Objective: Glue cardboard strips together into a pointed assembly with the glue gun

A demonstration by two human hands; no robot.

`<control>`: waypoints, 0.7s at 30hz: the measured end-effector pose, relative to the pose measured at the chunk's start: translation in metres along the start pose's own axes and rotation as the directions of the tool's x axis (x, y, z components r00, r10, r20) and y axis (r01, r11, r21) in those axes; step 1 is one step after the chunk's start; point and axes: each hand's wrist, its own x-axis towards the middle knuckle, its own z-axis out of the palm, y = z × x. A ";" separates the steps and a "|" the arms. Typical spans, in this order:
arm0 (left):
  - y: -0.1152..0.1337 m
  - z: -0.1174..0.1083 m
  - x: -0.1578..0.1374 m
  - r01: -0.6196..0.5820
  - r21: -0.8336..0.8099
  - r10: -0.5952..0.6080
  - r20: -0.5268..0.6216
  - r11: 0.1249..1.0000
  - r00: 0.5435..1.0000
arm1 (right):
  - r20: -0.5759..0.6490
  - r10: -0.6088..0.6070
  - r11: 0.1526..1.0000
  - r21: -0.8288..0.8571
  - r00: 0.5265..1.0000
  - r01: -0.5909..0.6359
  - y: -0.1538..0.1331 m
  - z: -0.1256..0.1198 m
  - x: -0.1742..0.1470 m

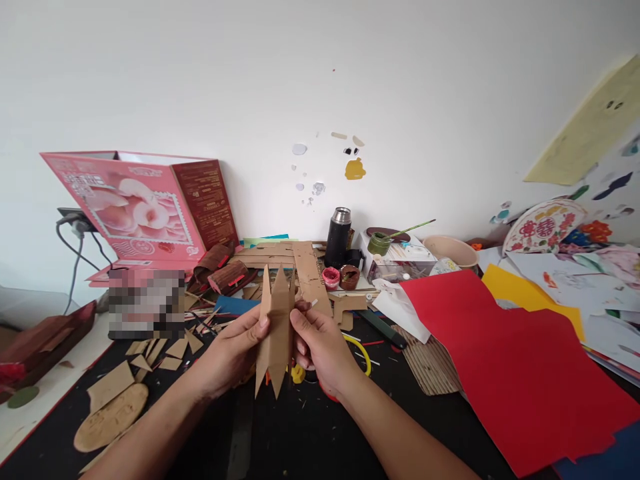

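Between my hands is a folded piece of brown cardboard (280,327) with pointed ends at top and bottom, held upright above the black table. My left hand (243,337) grips its left side, the thumb lying on the front face. On the right edge, my right hand (320,343) pinches the cardboard with the thumb in front and curled fingers beside it. A small white tip (314,303) shows near the right fingers; I cannot tell what it belongs to. Behind the hands lie flat cardboard strips (307,267). A yellow ring-shaped thing (367,360) is partly hidden by my right hand.
Cardboard scraps (177,347) lie at left, below a pink box (145,213). A black flask (339,237) stands at the back, near small paint pots (331,277) and a green jar (379,244) with a brush. Red paper (515,360) and corrugated cardboard (433,363) are at right, beside a dark green cutter (383,329).
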 end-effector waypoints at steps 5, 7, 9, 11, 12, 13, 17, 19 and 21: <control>0.009 -0.008 -0.002 -0.134 0.137 0.159 -0.199 0.982 0.967 | 0.008 -0.008 0.998 -0.061 1.000 0.009 -0.003 0.002 -0.002; 0.017 -0.013 -0.005 -0.200 0.222 0.256 -0.262 0.954 0.930 | 0.005 -0.039 0.996 -0.085 0.999 0.039 -0.005 0.002 -0.003; 0.027 -0.021 -0.008 -0.259 0.361 0.382 -0.328 0.896 0.864 | 0.000 -0.068 0.993 -0.099 0.998 0.068 -0.008 0.001 -0.002; 0.034 -0.029 -0.009 -0.240 0.601 0.515 -0.337 0.762 0.789 | -0.006 -0.096 0.990 -0.108 0.995 0.095 -0.009 0.000 -0.002; 0.036 -0.033 -0.009 -0.207 0.745 0.582 -0.283 0.634 0.763 | -0.011 -0.111 0.988 -0.112 0.994 0.109 -0.010 -0.001 -0.002; 0.037 -0.036 -0.008 -0.176 0.847 0.618 -0.207 0.501 0.758 | -0.014 -0.127 0.985 -0.119 0.992 0.125 -0.010 -0.001 -0.001; 0.031 -0.044 -0.002 -0.183 0.976 0.631 0.067 0.121 0.773 | -0.029 -0.189 0.971 -0.158 0.982 0.182 -0.009 -0.002 -0.001; 0.026 -0.045 0.001 -0.200 0.980 0.625 0.160 -0.006 0.764 | -0.052 -0.200 0.969 -0.160 0.978 0.189 -0.011 -0.002 -0.001; 0.023 -0.045 0.002 -0.205 0.972 0.612 0.233 -0.116 0.756 | -0.090 -0.203 0.971 -0.150 0.975 0.188 -0.013 -0.003 -0.001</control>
